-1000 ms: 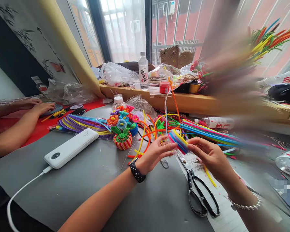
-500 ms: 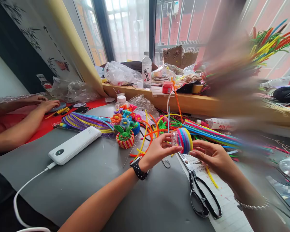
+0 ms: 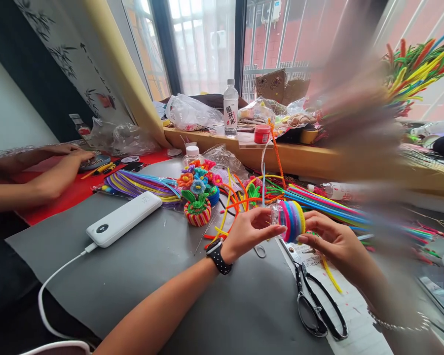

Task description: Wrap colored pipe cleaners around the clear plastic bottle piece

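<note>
A small clear bottle wrapped in pink, purple, blue and yellow fuzzy rings [image 3: 291,221] lies on its side in the air, between both hands. My left hand [image 3: 248,230], with a dotted watch band at the wrist, pinches its clear end. The fingertips of my right hand [image 3: 331,241] hold its yellow end. Beneath and to the right, black-handled scissors [image 3: 318,301] lie partly on a white sheet [image 3: 358,315]. Left of my hands stands a striped pot of fuzzy flowers [image 3: 198,212].
A white power bank [image 3: 124,219] with a cable lies at left. Pipe cleaners [image 3: 325,204] spread behind my hands. A water bottle [image 3: 230,109] stands on the sill. Another person's hands [image 3: 74,155] are at far left. A large blur covers the right side.
The whole view has shifted, so things appear a little further right. Both hands still hold the wrapped bottle in nearly the same way. The other person's arm has moved slightly.
</note>
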A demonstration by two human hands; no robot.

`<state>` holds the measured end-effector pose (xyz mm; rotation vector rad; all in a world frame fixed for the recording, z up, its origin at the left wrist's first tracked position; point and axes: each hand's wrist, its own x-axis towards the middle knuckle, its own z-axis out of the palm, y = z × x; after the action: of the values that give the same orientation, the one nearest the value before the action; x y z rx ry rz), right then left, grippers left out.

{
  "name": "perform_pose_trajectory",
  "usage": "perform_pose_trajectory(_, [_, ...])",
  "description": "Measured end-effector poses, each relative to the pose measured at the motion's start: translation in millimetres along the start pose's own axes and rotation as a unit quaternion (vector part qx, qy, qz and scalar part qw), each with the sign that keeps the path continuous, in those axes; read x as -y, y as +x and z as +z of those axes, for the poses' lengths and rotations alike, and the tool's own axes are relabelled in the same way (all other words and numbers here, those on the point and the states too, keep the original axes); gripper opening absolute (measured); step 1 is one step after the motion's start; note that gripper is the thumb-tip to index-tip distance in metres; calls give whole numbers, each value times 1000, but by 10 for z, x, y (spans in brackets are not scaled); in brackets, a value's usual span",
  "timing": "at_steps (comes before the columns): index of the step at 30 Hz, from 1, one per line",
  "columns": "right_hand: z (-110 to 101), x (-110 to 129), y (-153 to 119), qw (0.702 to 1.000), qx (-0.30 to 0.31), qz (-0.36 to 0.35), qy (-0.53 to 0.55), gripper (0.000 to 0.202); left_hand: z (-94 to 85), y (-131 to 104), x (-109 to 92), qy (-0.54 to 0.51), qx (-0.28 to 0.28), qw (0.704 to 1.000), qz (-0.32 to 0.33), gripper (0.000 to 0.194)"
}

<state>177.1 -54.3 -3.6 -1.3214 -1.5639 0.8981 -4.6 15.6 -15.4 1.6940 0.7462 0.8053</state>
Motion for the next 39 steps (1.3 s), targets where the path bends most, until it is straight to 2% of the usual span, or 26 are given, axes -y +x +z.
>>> perform_pose_trajectory(5, [-33, -21, -1, 996, -47, -10, -80, 31, -7, 20, 10, 9, -16, 1000, 10, 57])
perform_pose_trajectory(8, [-68, -11, 1, 995, -19, 0, -98, 36, -5, 33, 33, 11, -18, 1000, 4, 56])
perform_pose_trajectory(11, [-95, 16, 6, 996, 12, -14, -87, 39, -3, 37, 39, -24, 3, 1000, -1, 52])
perform_pose_trajectory(17, [-84, -29, 6, 998, 44, -26, -46, 30, -1, 50, 61, -55, 15, 998, -23, 43])
perform_pose_trajectory(21, [-71, -50, 1, 998, 21, -37, -44, 27, 30, 74, 136, -114, 23, 991, -70, 49])
perform_pose_trajectory(27, [-95, 89, -28, 992, -56, -64, -89, 28, 63, 84, 177, -163, 31, 979, -115, 61])
perform_pose_trajectory(34, [-21, 155, -68, 993, -31, -57, -94, 31, 60, 61, 110, -190, 28, 972, -134, 59])
perform_pose_trajectory(39, [31, 189, -92, 984, -75, -42, -158, 28, 69, 55, 107, -184, 28, 973, -137, 58])
